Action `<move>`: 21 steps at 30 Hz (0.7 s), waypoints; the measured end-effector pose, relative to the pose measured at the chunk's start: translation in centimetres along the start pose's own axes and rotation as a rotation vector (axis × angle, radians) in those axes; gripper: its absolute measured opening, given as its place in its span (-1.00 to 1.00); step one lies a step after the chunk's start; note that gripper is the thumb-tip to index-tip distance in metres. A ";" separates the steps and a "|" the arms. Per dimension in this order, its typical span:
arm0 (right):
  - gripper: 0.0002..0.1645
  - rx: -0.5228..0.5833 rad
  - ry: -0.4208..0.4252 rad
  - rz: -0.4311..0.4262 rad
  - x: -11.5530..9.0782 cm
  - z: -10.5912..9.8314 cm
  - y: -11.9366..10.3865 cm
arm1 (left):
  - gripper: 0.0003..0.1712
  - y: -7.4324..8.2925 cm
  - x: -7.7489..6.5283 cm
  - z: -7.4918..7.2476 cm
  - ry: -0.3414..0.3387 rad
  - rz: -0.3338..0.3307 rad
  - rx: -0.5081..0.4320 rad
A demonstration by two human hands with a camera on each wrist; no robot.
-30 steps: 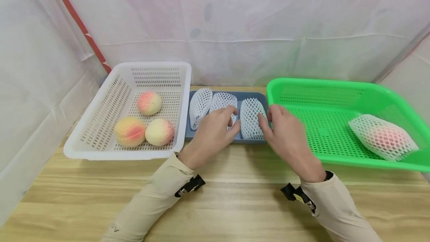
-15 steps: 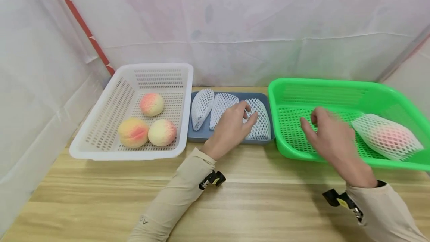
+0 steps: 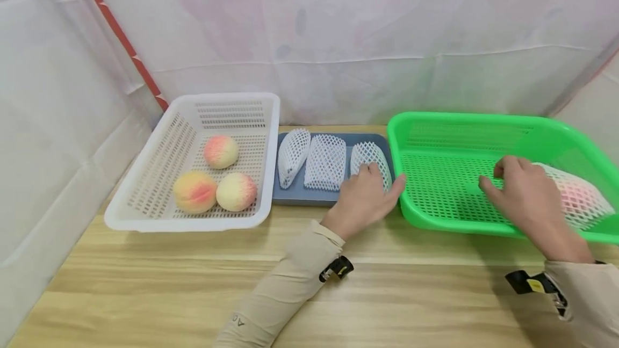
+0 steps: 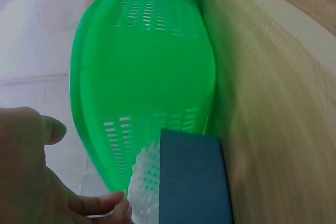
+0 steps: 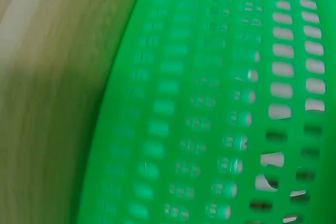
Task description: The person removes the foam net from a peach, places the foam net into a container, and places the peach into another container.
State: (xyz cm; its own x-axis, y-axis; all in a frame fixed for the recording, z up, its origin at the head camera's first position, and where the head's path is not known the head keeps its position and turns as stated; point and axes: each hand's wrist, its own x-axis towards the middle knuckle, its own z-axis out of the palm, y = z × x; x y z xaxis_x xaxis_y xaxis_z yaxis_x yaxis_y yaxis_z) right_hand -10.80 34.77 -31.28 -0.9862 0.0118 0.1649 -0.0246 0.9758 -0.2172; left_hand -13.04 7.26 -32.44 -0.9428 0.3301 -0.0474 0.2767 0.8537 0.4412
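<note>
My left hand reaches over the front of the blue-grey tray, its fingers at the rightmost white foam fruit net and its thumb spread away. In the left wrist view the fingertips of the left hand are right at the edge of that foam net. Two more foam nets, the middle one and a folded left one, lie flat in the tray. My right hand hovers over the green basket, fingers loosely bent with nothing in them, beside a netted peach it partly hides.
A white basket on the left holds three peaches: one at the back, a yellower one and a pale one. All stand on a wooden table before a pale curtain. The green basket's wall fills the right wrist view.
My right hand has moved right from the tray to over the green basket. My left hand has shifted right, from the middle net to the rightmost one, with its thumb now spread.
</note>
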 end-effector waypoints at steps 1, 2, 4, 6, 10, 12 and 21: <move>-0.50 -0.011 -0.011 0.020 0.0 0.0 0.4 | -0.04 0.3 0.0 0.3 -0.001 -0.016 0.034; -0.48 -0.024 -0.020 0.041 0.0 -0.1 0.7 | -0.03 0.6 0.0 0.5 -0.003 -0.027 0.064; -0.47 -0.050 -0.036 0.082 0.0 -0.2 1.3 | 0.00 1.0 -0.1 0.9 -0.007 -0.054 0.100; -0.46 -0.068 -0.056 0.122 0.0 -0.3 1.8 | -0.01 1.4 -0.2 1.2 0.001 -0.062 0.122; -0.46 -0.093 -0.073 0.183 -0.2 -0.6 2.8 | -0.04 1.7 -0.4 1.7 0.027 -0.066 0.132; -0.43 -0.101 -0.079 0.206 -0.3 -0.7 3.4 | -0.04 1.7 -0.4 1.7 0.031 -0.069 0.136; -0.11 -0.182 -0.166 0.285 -0.1 -0.5 5.4 | -0.23 1.8 -0.4 2.4 0.042 -0.049 0.099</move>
State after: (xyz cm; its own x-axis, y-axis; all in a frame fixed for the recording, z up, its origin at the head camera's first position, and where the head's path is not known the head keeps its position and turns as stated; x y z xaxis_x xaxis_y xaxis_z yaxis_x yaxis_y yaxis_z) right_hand -10.76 40.12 -31.93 -0.9629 0.2673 -0.0384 0.2691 0.9615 -0.0550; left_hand -11.69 9.58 -33.76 -0.9621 0.2713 -0.0286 0.2448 0.9047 0.3488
